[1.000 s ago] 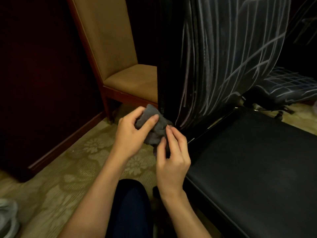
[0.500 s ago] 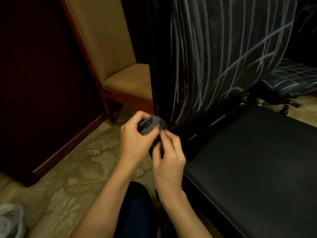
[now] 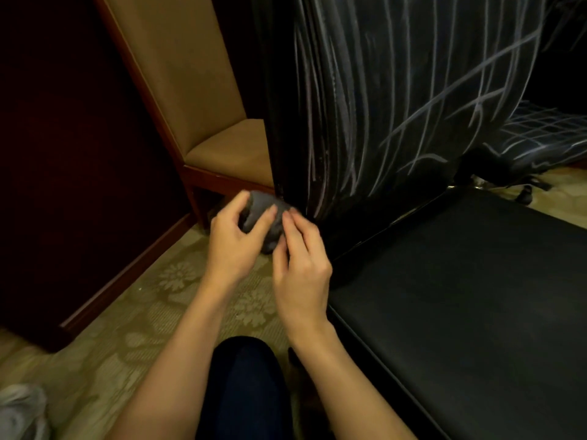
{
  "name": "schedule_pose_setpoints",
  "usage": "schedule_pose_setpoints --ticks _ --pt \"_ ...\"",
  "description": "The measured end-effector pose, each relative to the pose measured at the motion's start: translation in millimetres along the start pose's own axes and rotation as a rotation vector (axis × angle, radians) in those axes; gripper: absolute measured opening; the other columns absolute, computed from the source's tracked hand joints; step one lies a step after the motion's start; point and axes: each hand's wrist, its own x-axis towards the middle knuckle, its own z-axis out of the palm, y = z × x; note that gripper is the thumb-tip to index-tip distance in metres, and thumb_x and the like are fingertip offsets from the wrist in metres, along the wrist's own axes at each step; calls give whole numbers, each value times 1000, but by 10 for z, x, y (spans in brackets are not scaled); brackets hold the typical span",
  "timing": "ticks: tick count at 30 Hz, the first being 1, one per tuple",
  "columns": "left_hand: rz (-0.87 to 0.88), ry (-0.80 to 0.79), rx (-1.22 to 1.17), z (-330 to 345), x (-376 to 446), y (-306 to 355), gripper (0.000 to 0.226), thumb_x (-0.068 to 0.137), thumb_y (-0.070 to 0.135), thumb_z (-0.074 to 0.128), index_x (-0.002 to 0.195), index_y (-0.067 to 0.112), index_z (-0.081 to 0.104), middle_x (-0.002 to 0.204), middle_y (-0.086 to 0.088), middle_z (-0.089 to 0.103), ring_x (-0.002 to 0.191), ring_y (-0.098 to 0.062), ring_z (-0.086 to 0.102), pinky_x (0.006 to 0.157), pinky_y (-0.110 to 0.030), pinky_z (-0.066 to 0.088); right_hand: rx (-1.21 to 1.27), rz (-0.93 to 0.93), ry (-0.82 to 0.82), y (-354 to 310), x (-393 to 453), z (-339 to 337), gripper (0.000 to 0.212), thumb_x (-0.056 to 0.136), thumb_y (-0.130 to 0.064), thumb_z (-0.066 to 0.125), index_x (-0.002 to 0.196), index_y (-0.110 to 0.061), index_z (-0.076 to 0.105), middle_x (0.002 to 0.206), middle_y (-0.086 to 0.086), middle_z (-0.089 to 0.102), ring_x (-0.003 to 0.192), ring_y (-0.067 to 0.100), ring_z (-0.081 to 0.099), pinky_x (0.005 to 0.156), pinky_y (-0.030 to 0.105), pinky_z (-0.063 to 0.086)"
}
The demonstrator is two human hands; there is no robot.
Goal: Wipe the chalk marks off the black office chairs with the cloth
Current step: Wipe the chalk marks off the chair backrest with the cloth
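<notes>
This looks like a hotel meeting or banquet room: a floral patterned carpet (image 3: 178,300), dark wood wall panelling (image 3: 79,154), a tan padded banquet chair (image 3: 197,100) and 2 black office chairs (image 3: 444,296) standing close together.

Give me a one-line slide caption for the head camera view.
Both hands, left hand and right hand, bunch a small grey cloth beside the chalk-streaked black office chair backrest.
</notes>
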Motion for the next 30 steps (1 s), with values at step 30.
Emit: schedule_pose_setpoints --ticks 30 --pt "-205 -2 18 424 -268 -381 17 90 12 71 82 16 57 75 7 63 75 -7 63 67 -26 48 -176 13 -150 677 -58 -258 25 85 -3 69 110 -2 72 107 8 68 97 21 61 86 29 53"
